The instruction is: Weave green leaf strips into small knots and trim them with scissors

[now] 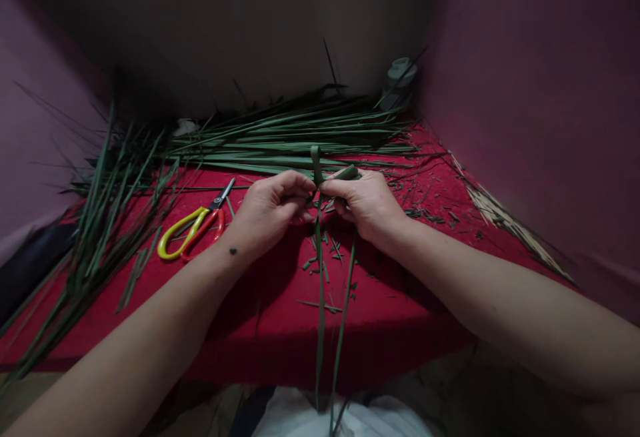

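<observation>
A folded green leaf strip stands up in a loop between my hands, over the middle of the red cloth. My left hand pinches it from the left with closed fingers. From the right, my right hand grips the same piece, thumb pressed towards the loop, and a rolled part of the leaf pokes out above its fingers. Two long leaf ends hang down from the hands past the table's front edge. Left of my left hand lie scissors with one yellow and one red handle, blades pointing away.
Long green leaves are heaped along the back of the red-covered table. Another leaf bundle spills over the left edge. Cut scraps lie around my hands. A pale bottle stands back right; thin pale sticks lie by the right wall.
</observation>
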Action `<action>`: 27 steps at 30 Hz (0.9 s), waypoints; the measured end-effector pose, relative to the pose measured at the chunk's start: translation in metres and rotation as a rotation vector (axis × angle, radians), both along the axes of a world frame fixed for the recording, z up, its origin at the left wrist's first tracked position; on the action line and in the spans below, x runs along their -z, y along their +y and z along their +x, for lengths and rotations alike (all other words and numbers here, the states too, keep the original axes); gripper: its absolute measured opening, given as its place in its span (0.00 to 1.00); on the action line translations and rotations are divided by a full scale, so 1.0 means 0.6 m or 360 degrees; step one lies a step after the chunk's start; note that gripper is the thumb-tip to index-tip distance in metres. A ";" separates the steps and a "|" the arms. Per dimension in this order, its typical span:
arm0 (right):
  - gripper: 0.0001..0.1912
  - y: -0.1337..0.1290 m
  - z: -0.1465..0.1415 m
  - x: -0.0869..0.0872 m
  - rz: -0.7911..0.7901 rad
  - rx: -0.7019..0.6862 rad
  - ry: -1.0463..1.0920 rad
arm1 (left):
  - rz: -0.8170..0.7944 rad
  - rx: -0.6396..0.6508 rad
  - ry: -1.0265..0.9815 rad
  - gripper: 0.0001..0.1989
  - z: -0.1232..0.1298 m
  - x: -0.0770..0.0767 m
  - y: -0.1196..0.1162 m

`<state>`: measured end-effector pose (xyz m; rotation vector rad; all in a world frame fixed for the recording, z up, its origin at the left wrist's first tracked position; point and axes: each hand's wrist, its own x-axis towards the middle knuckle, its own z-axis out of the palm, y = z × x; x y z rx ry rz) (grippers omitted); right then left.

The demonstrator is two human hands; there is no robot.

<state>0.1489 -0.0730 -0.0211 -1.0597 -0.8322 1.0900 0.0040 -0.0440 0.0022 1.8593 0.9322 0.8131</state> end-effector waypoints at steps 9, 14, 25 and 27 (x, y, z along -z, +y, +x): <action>0.07 -0.003 0.001 -0.002 -0.0039 -0.0015 -0.0004 | -0.0007 0.0022 0.0001 0.11 0.002 0.005 0.015; 0.06 -0.005 0.000 -0.002 -0.0010 -0.0063 -0.0001 | -0.0205 -0.0005 -0.0098 0.05 0.017 -0.005 -0.002; 0.09 -0.004 -0.002 0.000 0.0026 -0.0049 -0.0008 | 0.0592 -0.0338 0.0315 0.05 0.008 0.002 -0.005; 0.09 -0.004 -0.002 0.000 0.0033 -0.0043 -0.0024 | 0.0744 -0.0327 0.0347 0.04 0.007 0.007 -0.007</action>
